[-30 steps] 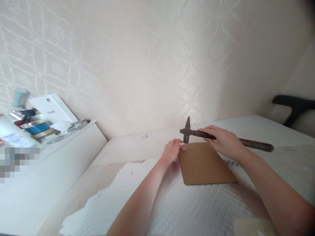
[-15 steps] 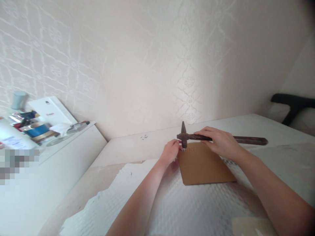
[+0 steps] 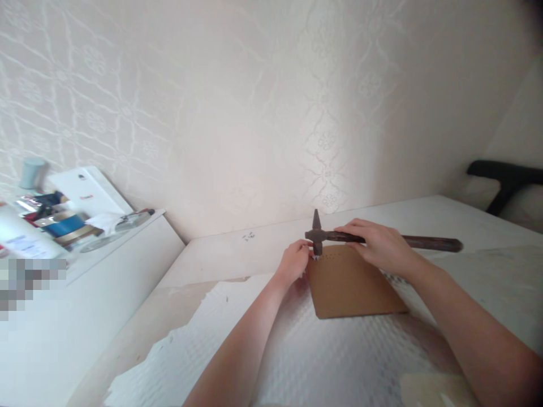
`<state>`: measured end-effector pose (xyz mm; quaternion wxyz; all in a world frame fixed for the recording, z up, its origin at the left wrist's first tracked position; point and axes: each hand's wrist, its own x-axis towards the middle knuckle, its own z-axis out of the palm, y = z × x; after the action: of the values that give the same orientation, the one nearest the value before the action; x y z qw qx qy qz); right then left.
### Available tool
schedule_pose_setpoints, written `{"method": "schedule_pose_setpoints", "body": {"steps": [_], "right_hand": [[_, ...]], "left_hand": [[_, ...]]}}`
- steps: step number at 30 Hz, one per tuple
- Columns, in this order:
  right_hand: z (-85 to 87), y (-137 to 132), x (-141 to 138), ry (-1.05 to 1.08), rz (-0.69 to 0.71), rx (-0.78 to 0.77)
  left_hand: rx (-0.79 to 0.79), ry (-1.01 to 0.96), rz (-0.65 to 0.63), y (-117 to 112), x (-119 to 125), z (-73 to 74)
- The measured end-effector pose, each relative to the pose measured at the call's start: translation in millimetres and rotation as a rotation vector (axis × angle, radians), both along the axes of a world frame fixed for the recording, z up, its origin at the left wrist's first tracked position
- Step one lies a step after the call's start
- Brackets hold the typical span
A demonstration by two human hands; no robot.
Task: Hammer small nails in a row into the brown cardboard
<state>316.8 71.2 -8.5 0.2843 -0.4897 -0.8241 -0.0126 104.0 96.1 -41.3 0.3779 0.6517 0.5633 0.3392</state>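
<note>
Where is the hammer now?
The hammer is right of centre in the head view, in the right hand, its head beside the left hand near the brown board.

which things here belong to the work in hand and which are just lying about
In use:
- hammer, in the right hand
- brown board, left hand at its corner

Apparently lying about:
- white box
- blue roll
- black frame

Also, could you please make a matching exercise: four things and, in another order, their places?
1. dark wooden-handled hammer
2. flat brown cardboard sheet
3. white rectangular box
4. black T-shaped part

A. at the picture's right edge
B. held in the bare right hand
C. on the white flat-topped unit
D. on the white textured sheeting

Pairs: 1-B, 2-D, 3-C, 4-A
</note>
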Motion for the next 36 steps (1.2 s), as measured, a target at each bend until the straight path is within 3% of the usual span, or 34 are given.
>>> {"method": "schedule_pose_setpoints", "body": {"steps": [36], "right_hand": [[-0.4, -0.3, 0.4, -0.056, -0.038, -0.054]], "left_hand": [[0.003, -0.001, -0.013, 2.5, -1.2, -4.7]]}}
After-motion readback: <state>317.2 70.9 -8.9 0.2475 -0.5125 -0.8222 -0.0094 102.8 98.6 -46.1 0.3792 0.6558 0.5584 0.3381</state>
